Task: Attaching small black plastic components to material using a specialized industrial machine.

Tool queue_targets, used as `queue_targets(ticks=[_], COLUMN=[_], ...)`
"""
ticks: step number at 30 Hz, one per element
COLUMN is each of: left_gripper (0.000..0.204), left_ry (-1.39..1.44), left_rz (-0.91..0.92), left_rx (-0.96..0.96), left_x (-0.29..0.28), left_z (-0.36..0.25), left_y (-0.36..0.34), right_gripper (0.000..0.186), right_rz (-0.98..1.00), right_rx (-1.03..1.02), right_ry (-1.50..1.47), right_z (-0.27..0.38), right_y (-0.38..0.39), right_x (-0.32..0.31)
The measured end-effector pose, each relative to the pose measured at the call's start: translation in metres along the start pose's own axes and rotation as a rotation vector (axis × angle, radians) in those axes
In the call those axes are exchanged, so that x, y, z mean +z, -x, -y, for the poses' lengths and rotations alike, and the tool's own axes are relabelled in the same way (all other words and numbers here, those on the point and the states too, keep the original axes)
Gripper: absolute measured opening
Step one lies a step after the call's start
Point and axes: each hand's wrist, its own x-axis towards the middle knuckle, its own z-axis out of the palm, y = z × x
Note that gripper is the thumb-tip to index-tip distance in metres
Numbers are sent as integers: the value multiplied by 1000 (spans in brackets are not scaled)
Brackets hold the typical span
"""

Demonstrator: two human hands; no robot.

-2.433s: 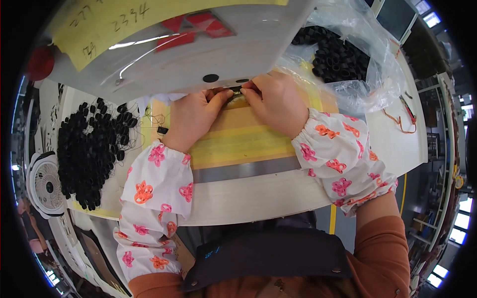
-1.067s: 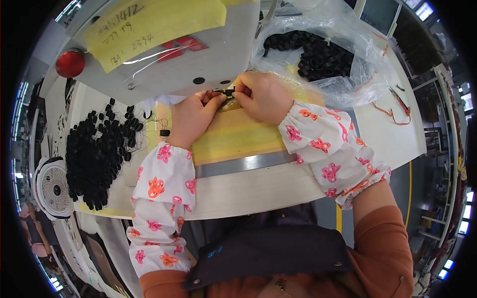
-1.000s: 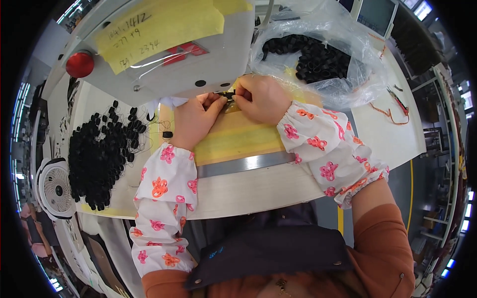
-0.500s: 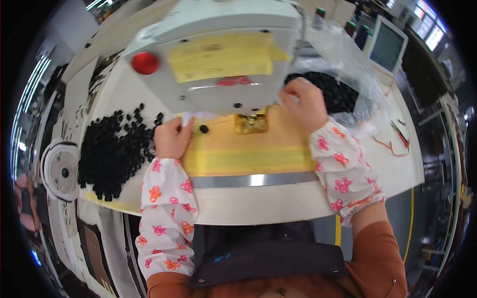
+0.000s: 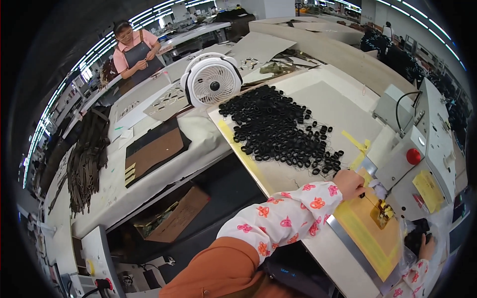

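Note:
My left hand (image 5: 350,185) is closed, fingers bent and pressed together, at the left end of the yellow-taped work plate (image 5: 370,237). A small black loop (image 5: 361,195) sits right by its fingertips; what the fingers pinch is hidden. Close by is the brass-coloured fitting (image 5: 384,211) of a pale machine (image 5: 405,161). Off to the lower right, my right hand (image 5: 426,247) touches black loops (image 5: 416,233) in a clear plastic bag (image 5: 439,226). Its visible fingers are apart, though the tips are partly covered. Both forearms wear flowered sleeves.
A big pile of black loops (image 5: 278,126) lies on the table left of my left hand. Behind it stands a white fan (image 5: 213,84). A red button (image 5: 413,156) projects from the machine. Another person (image 5: 136,49) stands at the far left, hands together.
The view has swung left, bringing the loop pile, fan and another person into fuller sight. My right hand has gone down among the bagged loops. My left hand stays by the plate's left end.

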Motion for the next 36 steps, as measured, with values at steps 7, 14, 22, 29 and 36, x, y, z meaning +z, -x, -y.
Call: queue_targets(ticks=[7, 14, 22, 29, 36], left_gripper=[13, 14, 12, 12, 12], left_ry=[84, 65, 92, 71, 82], left_rz=[-9, 17, 11, 47, 56], left_rx=[20, 53, 23, 41, 33], left_x=[8, 10, 8, 9, 11], left_z=[2, -1, 0, -4, -3], left_y=[-4, -5, -1, -1, -2], right_gripper=[78, 43, 50, 66, 51], right_rz=[101, -105, -271, 60, -285], right_rx=[277, -48, -195, -50, -214], right_ry=[75, -422, -143, -209, -244], right_z=[-25, -25, 23, 51, 64], right_y=[-24, -20, 27, 52, -6], right_x=[4, 27, -1, -25, 37])
